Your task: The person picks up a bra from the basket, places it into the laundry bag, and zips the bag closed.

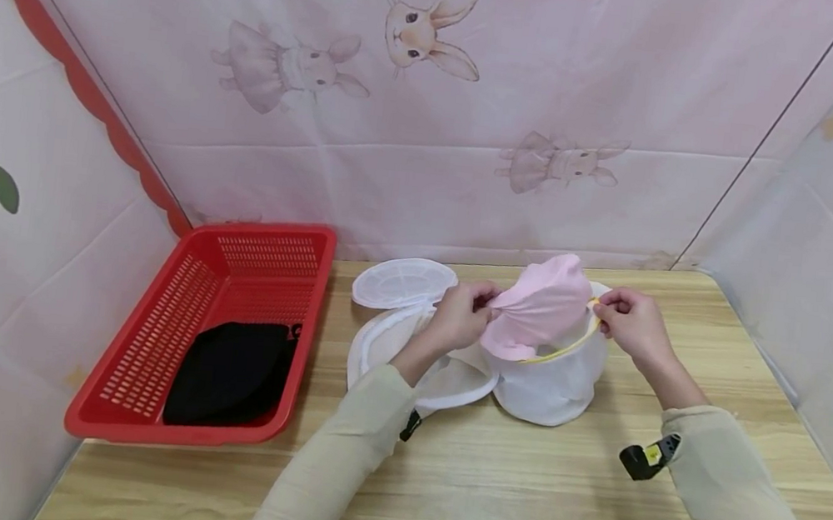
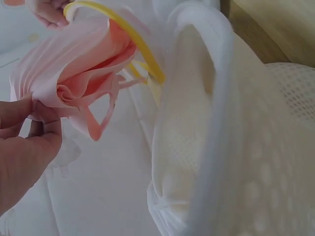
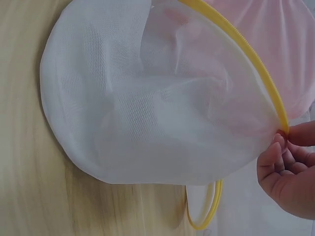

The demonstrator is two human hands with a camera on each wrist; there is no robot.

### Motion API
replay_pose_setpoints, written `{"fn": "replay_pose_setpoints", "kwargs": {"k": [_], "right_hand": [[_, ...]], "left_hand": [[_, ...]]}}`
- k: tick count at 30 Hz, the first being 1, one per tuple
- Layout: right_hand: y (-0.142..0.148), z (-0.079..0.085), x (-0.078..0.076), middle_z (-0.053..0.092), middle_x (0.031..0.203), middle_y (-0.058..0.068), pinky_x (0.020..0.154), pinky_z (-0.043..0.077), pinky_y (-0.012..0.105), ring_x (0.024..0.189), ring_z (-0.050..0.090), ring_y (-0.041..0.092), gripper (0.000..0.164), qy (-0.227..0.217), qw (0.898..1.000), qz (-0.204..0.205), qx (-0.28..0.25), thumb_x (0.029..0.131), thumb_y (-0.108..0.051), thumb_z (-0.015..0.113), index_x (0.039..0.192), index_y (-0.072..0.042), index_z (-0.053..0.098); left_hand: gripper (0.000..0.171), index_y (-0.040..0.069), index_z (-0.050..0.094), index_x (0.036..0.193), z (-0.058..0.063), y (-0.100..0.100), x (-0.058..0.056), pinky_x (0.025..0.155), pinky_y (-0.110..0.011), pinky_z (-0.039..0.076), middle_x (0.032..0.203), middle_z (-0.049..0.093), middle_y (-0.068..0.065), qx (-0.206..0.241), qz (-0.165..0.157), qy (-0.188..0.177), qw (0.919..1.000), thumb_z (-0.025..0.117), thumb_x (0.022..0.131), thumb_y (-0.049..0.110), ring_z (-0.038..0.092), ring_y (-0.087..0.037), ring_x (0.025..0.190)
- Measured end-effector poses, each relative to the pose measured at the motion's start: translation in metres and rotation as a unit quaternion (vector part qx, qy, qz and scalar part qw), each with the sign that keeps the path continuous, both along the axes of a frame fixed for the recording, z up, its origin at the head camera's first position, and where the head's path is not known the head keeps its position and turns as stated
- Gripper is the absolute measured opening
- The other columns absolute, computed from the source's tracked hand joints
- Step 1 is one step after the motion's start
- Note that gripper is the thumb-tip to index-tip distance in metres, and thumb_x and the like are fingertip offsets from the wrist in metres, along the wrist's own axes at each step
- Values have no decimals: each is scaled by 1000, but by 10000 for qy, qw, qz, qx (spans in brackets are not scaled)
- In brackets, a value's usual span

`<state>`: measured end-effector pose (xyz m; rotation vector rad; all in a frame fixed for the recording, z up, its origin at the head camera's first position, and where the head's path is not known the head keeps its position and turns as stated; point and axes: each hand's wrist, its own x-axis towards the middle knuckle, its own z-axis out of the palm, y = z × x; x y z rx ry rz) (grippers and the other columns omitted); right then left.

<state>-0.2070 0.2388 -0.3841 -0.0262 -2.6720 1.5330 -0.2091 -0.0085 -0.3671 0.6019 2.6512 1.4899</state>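
My left hand (image 1: 462, 315) pinches the gathered side of a pink garment (image 1: 544, 302). In the left wrist view, the pink garment (image 2: 47, 73) shows soft folds and a thin strap loop. It hangs over the mouth of a white mesh laundry bag (image 1: 547, 394) with a yellow zipper. The right hand (image 1: 633, 318) pinches that bag's rim between thumb and fingers; the right wrist view shows the grip on the yellow zipper edge (image 3: 268, 83). Part of the garment shows pink through the mesh. A second white mesh laundry bag (image 1: 464, 394) lies under my left forearm, its mouth open.
A red plastic basket (image 1: 317, 284) with slotted walls stands at the left, holding a black folded fabric item (image 1: 228, 376). A round white mesh flap (image 1: 402, 284) lies behind the second bag. Printed cloth walls (image 1: 423, 194) border the wooden table (image 1: 485, 484) at the back and sides.
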Motion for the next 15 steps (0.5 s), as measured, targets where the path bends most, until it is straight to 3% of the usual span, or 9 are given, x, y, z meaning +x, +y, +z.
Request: {"fn": "replay_pose_setpoints", "kwargs": {"k": [9,15], "right_hand": [[2,-3,-1,56,67,0,49,46,20,54,50,5,14,61,9995,58,-318,88,0,54,94,13,50],[2,-4,0,54,66,0,48,46,19,53,48,5,12,146,9984,273,-466,86,7,52,94,15,52]], "left_hand": [[29,1,67,101,-2,-1,1,54,-16,38,82,63,-6,-587,-217,362,9974,51,80,-12,49,-10,66],[28,4,67,102,-3,1,2,53,-16,37,77,60,-3,-676,-201,490,9963,55,81,-9,46,-9,64]]}}
